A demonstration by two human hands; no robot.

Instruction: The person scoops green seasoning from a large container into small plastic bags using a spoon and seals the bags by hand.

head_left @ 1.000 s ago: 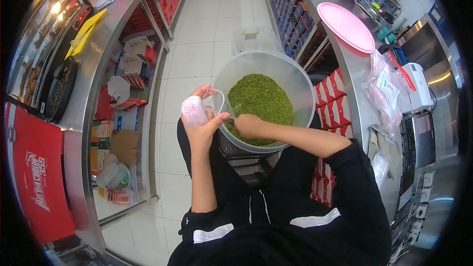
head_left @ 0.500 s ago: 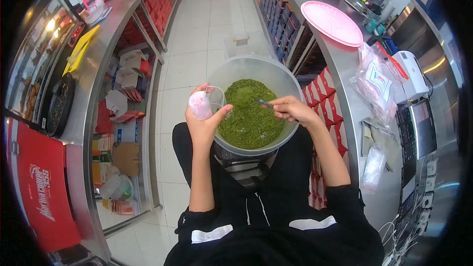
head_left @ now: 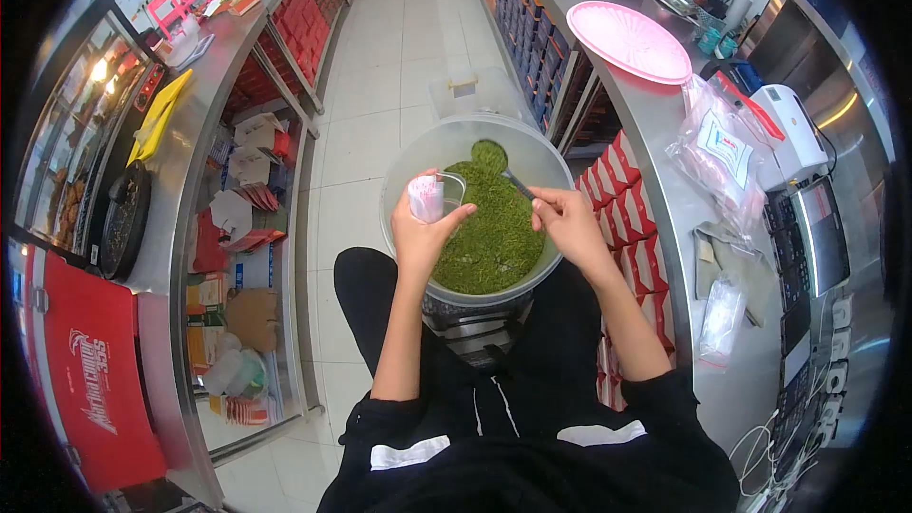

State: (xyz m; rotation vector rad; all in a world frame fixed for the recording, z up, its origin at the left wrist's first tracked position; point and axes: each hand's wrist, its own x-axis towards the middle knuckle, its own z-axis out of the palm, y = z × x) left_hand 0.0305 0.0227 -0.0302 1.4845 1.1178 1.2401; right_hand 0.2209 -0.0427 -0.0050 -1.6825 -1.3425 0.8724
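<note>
Evidently, above the round translucent plastic tub (head_left: 548, 158), the right hand (head_left: 570, 228) pinches a dark-handled spoon (head_left: 517, 183) heaped with loose green shreds (head_left: 489, 156); over the tub's left side, the left hand (head_left: 424, 233) encircles a pink-printed white plastic bag (head_left: 427, 198), probably light, floppy, best held near its mouth.

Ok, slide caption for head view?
Right hand holds dark spoon of green flakes over round translucent tub; left hand, pale plastic pouch.

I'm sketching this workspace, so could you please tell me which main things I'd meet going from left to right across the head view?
Red cooler box → left hand → spoon → right hand → plastic bag with white label.
</note>
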